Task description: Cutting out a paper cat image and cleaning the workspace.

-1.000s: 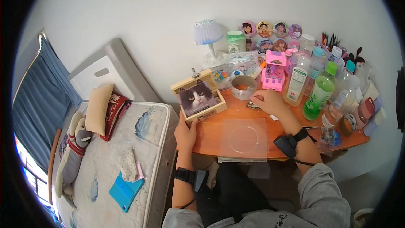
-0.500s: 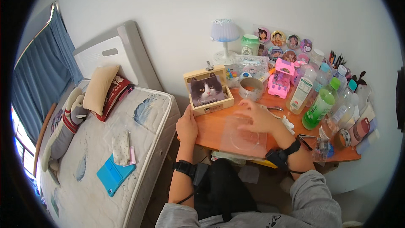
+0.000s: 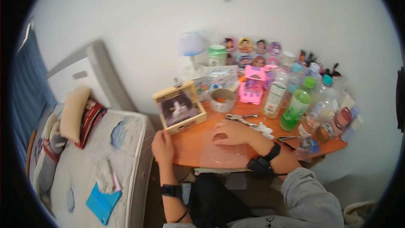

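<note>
My left hand (image 3: pixel 163 147) rests at the table's left edge, just below the near corner of a small wooden box (image 3: pixel 187 123). Its fingers are bent and mostly hidden. The box's lid is up, and a picture of a black-and-white cat (image 3: pixel 179 109) stands inside it. Above a clear plastic sheet (image 3: pixel 217 156) on the table, my right hand (image 3: pixel 231 133) is palm down with loosely bent fingers and no visible object in them. A roll of wide tape (image 3: pixel 222 101) sits beyond that hand, and metal pliers (image 3: pixel 241 119) lie just past its knuckles.
Several bottles, one a green drink bottle (image 3: pixel 296 109), crowd the table's right side. A pink toy (image 3: pixel 252 86) and a lamp (image 3: pixel 192 44) stand at the back. Small black-handled cutters (image 3: pixel 287 142) lie near the right forearm. A bed (image 3: pixel 95 164) is on the left.
The view has shifted, so the scene sits further left and is blurred. My right hand has come lower over the plastic sheet, its fingers more bent. The left hand stays by the box.
</note>
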`<state>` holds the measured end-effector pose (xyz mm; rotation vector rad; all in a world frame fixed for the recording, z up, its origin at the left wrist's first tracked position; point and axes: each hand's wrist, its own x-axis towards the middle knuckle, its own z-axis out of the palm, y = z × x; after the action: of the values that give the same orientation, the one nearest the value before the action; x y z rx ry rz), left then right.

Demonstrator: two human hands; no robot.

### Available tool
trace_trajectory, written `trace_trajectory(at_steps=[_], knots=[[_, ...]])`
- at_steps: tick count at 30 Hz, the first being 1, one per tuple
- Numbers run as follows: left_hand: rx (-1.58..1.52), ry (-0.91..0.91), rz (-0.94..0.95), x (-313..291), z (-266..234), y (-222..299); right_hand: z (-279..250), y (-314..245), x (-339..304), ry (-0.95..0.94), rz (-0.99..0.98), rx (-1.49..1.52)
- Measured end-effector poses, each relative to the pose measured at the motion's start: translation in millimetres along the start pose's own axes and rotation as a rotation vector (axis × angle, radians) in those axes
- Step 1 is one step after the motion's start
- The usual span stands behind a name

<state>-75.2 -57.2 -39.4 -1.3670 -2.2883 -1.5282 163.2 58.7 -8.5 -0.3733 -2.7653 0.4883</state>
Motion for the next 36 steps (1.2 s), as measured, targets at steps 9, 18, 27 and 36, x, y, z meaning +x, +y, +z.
trace_trajectory(at_steps=[9, 18, 27, 36], knots=[[-0.407, 0.081, 0.001, 3, 5, -25, 0, -2, 6, 0.028, 0.035, 0.073], [-0.354, 0.03, 0.01, -1, 2, -13, 8, 2, 0, 0.09, 0.042, 0.143], [-0.352, -0.002, 0.032, -1, -5, -14, 2, -4, 1, 0.051, 0.063, 0.175], [-0.504, -0.012, -0.012, 0, -2, -12, -1, 4, 4, -0.038, 0.103, 0.347]])
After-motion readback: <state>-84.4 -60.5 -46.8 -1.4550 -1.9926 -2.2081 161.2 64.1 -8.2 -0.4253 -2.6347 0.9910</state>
